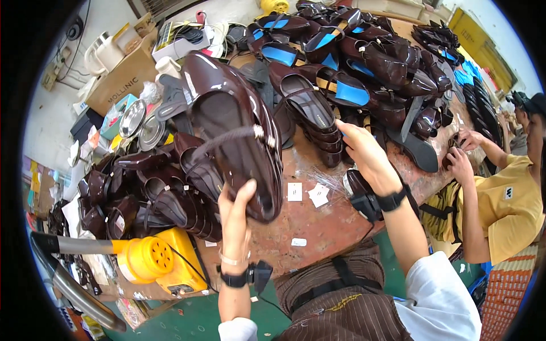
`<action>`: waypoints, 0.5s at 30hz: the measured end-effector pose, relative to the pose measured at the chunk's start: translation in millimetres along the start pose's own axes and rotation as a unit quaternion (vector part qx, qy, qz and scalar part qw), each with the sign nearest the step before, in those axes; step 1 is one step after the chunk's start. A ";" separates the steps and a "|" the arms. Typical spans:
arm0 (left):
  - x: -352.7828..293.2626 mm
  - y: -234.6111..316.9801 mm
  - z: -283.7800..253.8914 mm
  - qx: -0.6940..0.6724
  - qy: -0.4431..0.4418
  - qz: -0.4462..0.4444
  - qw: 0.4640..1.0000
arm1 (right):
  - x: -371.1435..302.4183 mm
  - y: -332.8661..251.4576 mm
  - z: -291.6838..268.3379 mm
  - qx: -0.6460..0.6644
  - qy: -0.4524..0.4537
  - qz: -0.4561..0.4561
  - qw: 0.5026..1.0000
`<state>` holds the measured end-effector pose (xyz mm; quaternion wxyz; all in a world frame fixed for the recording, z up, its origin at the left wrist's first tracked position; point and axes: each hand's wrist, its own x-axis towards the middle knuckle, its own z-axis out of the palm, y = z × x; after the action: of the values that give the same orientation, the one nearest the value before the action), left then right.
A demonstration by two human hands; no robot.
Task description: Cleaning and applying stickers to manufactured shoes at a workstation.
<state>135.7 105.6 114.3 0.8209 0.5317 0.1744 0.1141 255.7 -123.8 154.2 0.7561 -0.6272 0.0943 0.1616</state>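
My left hand (239, 213) is closed on the heel end of a glossy dark burgundy strap shoe (264, 136), thumb inside the opening. The shoe is raised, toe away from me, with a braided strap and a small shiny ornament across it. My right hand (367, 153) is stretched out beside another burgundy shoe (310, 102) with a dark insole, its fingertips at the shoe's side; I cannot tell whether they touch. That shoe stands at the near edge of a large heap. My right hand holds nothing that I can see.
Heaped shoes (387, 62), some with blue insoles, cover the far table; more shoes (165, 199) lie left. A yellow machine with a hose (151, 258) stands at the near left. Small white labels (294, 191) lie on the table (318, 227). A co-worker in yellow (506, 199) handles something at right.
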 end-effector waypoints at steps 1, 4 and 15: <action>20.2 -6.1 7.1 -0.006 0.004 -0.008 1.000 | 24.4 4.4 -6.9 0.005 0.006 -0.003 1.000; 64.8 -39.4 8.9 0.001 0.039 -0.031 0.999 | 77.7 27.4 -21.0 -0.042 -0.058 0.074 0.995; 77.3 -72.5 -26.2 0.137 0.128 0.014 0.982 | 125.5 9.1 -11.3 -0.202 0.024 0.187 0.961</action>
<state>195.7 126.6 25.6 0.7092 0.6227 0.2847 0.1682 369.8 -117.6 100.3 0.5674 -0.7416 0.1938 0.3010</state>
